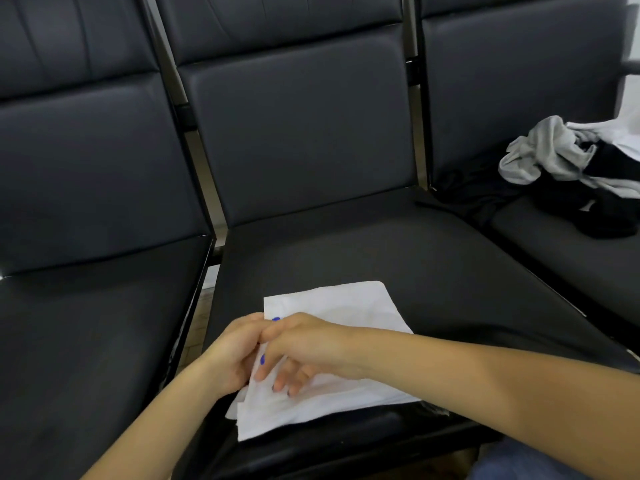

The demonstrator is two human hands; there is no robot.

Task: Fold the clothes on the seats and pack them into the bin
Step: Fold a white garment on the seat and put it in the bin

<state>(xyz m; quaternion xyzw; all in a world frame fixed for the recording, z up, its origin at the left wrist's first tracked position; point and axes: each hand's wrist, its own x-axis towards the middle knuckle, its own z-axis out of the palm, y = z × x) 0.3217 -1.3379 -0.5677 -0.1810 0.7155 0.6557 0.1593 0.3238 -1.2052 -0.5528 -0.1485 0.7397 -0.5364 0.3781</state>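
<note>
Both hands gripped the white garment (332, 306), left hand (230, 351) and right hand (304, 344) pinching its left edge on the middle seat (346, 244). You should have squared the edges before creasing.

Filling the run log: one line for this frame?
step: folding | white folded cloth on middle black seat | left hand, right hand grip its left edge | unfolded pile right seat

Seats (301, 140) — smooth, faintly glossy leatherette; garment (332, 306) — soft matt cloth.
</note>
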